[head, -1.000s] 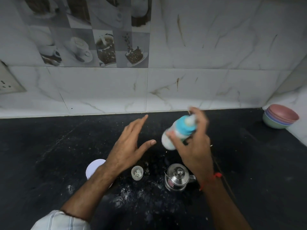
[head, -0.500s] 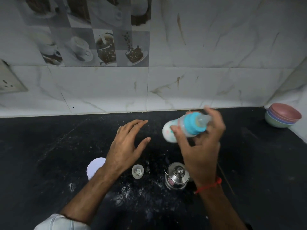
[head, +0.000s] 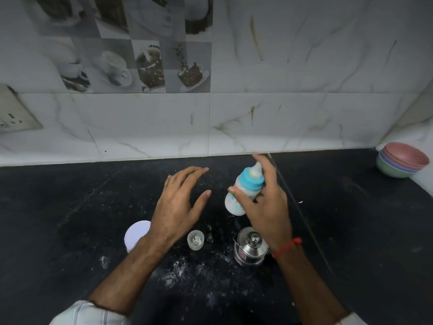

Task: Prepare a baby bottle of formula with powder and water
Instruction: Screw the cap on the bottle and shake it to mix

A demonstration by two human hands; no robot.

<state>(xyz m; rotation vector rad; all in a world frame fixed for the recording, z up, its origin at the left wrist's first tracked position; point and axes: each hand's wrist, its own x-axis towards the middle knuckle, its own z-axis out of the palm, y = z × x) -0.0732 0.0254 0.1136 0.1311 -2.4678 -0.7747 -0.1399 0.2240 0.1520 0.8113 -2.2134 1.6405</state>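
Observation:
My right hand (head: 266, 207) grips a small baby bottle (head: 243, 191) with a blue collar and clear teat, held above the black counter, tilted with the teat up and to the right; white liquid shows inside. My left hand (head: 178, 205) hovers beside it, open, fingers spread, holding nothing. Below the hands stand a small steel pot with a lid (head: 250, 246), a clear bottle cap (head: 195, 240) and a white round container (head: 137, 234), partly hidden by my left wrist.
Spilled white powder (head: 185, 268) speckles the black counter (head: 70, 219) near the front. A stack of coloured bowls (head: 401, 163) sits at the far right corner. A marble tile wall runs behind, with a switch plate (head: 14, 116) at the left.
The bottle has swung in my right hand, from lying nearly sideways half a second ago to more upright now, as in a shaking motion. My left hand stayed open beside it.

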